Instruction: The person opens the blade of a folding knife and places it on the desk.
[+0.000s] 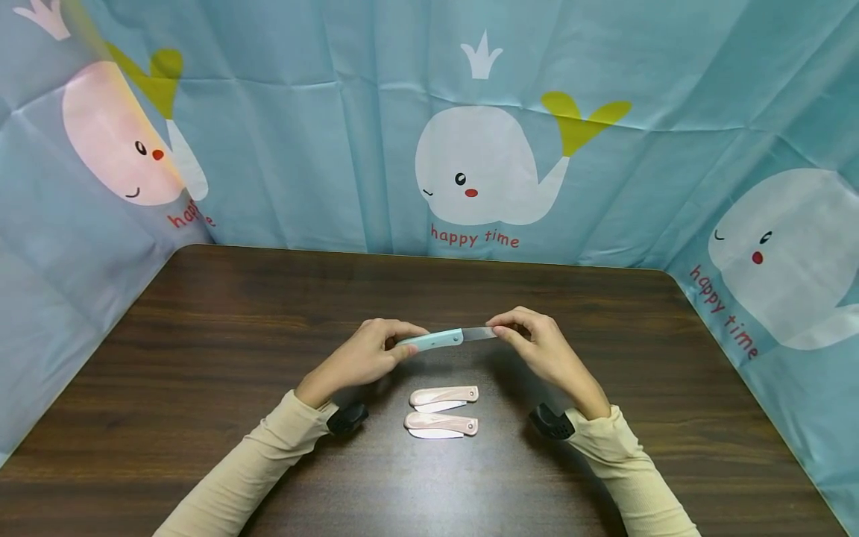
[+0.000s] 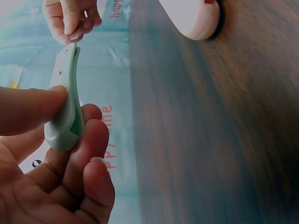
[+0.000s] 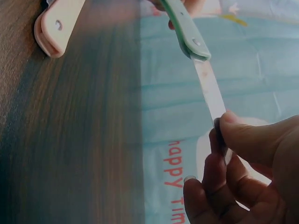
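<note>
A folding knife with a mint-green handle (image 1: 435,340) is stretched between the two hands above the table, its blade (image 3: 210,88) swung out in line with the handle. The left hand (image 1: 367,350) grips the handle's end, thumb on one side and fingers on the other. At the other end, the right hand (image 1: 540,347) pinches the blade near its tip between thumb and fingertips, which hide the tip. Nearer the person, two pink-handled folding knives lie side by side on the table, the farther knife (image 1: 444,396) just beyond the nearer knife (image 1: 441,424), their blades mostly folded along the handles.
The dark wood-grain table (image 1: 235,358) reaches back to a light-blue curtain (image 1: 282,164) printed with white whales, which also hangs along both sides. Black wrist cameras are strapped at the left cuff (image 1: 315,421) and the right cuff (image 1: 597,432).
</note>
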